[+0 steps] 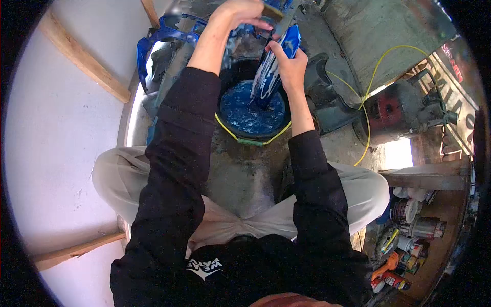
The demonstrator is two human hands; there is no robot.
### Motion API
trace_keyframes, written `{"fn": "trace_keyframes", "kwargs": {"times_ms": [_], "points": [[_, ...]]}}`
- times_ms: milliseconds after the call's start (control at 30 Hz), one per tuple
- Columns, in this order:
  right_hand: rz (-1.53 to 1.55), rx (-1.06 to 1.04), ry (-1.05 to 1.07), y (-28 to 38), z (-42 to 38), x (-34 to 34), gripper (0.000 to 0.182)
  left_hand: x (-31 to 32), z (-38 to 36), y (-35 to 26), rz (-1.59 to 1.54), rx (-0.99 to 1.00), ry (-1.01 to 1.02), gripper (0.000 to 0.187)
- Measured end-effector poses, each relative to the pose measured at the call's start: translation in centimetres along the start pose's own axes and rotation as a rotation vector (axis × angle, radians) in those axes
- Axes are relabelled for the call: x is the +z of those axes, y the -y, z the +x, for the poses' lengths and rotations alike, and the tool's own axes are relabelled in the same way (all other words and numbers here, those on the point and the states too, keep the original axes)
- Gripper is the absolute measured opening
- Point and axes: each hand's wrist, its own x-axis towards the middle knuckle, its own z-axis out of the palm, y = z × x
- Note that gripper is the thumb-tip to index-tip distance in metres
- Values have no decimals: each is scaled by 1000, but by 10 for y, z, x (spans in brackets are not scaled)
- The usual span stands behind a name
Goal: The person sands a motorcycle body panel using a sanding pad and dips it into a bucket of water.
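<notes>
A blue panel (269, 77) with whitish streaks stands tilted over a black bucket (223, 110), its lower end at the bluish liquid (245, 110). My right hand (290, 64) is wrapped round the panel's upper part, thumb on the near face. Above and left of it, my left hand (245, 14) is at the panel's top, beside a flat brownish piece (272, 13) that it seems to hold between its fingers. The bucket has a yellow rim line and a green grip (250, 142) on the near side.
Blue frame-like parts (148, 51) lie at the upper left beside a white wall (56, 153). Dark curved parts (332, 110), a yellow hose (369, 123) and a dark red tank (386, 112) are on the right. Cans and bottles (409, 245) fill a shelf lower right.
</notes>
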Motion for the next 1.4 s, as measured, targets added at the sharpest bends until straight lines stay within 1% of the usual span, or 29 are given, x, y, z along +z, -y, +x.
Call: {"fn": "trace_keyframes", "kwargs": {"times_ms": [33, 67, 133, 233, 300, 367, 400, 467, 500, 567, 600, 633, 700, 733, 767, 800, 833, 867, 900, 933, 967, 1067, 1100, 1167, 1233, 1267, 1300, 1367, 1400], "points": [[2, -1, 4, -2, 1, 3, 15, -1, 4, -4, -65, 32, 45, 21], [-54, -31, 4, -4, 1, 5, 19, 1, 5, -4, -66, 31, 41, 21], [-105, -97, -16, -11, 2, 11, 27, 14, -6, -28, 203, 60, -78, 22], [-112, -159, -48, -20, 5, 16, 25, 32, -29, -61, 607, 96, -248, 24], [-155, -184, -63, -20, 6, 18, 26, 30, -36, -59, 596, 100, -221, 26], [-199, -207, -78, -19, 4, 20, 26, 29, -36, -42, 635, 267, -274, 26], [-197, -215, -93, -20, 5, 20, 28, 25, -33, -32, 635, 267, -272, 26], [-197, -217, -108, -22, 6, 19, 29, 18, -31, -4, 202, 150, -129, 40], [-241, -200, -97, -21, 6, 17, 31, 19, -36, 8, 199, 148, -129, 40], [-287, -184, -87, -22, 10, 12, 33, 23, -47, 37, 9, 51, -302, 42], [-206, -156, -41, -23, 11, 10, 34, 23, -45, 67, -97, 32, -341, 40], [-125, -127, 3, -24, 12, 8, 34, 25, -42, 95, -141, -80, -409, 39], [-123, -100, 43, -21, 11, 4, 36, 40, -46, 145, -236, -251, -501, 38], [-115, -77, 81, -18, 12, 4, 37, 44, -38, 191, -191, -317, -557, 41], [-116, -76, 82, -15, 13, 4, 37, 57, -53, 184, -164, -407, -644, 40], [-146, -36, 106, -13, 14, 3, 35, 57, -57, 206, 15, -491, -608, 37], [-177, 4, 127, -11, 15, 1, 33, 61, -56, 242, 370, -541, -635, 35], [-181, 10, 122, -12, 14, -3, 33, 67, -68, 243, 365, -616, -618, 34], [-118, 39, 157, -10, 16, -5, 34, 69, -59, 295, 547, -672, -615, 32], [-53, 64, 193, -9, 21, -6, 34, 69, -61, 316, 482, -798, -498, 43], [-55, 63, 188, -8, 24, -9, 34, 76, -67, 317, 440, -902, -524, 43], [-146, 166, 327, -11, 39, -22, 38, 87, -71, 345, 505, -969, -481, 43], [-147, 170, 325, -10, 40, -26, 38, 88, -66, 352, 549, -1013, -446, 45], [-206, 172, 428, 0, 48, -28, 38, 84, -55, 368, 592, -1049, -413, 47], [-288, 196, 470, 8, 55, -36, 39, 71, -61, 360, -238, -964, -455, 45], [-348, 249, 523, 12, 58, -40, 39, 66, -60, 355, -241, -924, -496, 33], [-408, 303, 576, 17, 60, -39, 39, 62, -64, 329, -241, -925, -501, 33], [-464, 303, 574, 27, 58, -34, 38, 49, -64, 280, -363, -806, -501, 22], [-454, 284, 590, 24, 59, -34, 36, 42, -61, 257, -336, -738, -440, 22]]}}
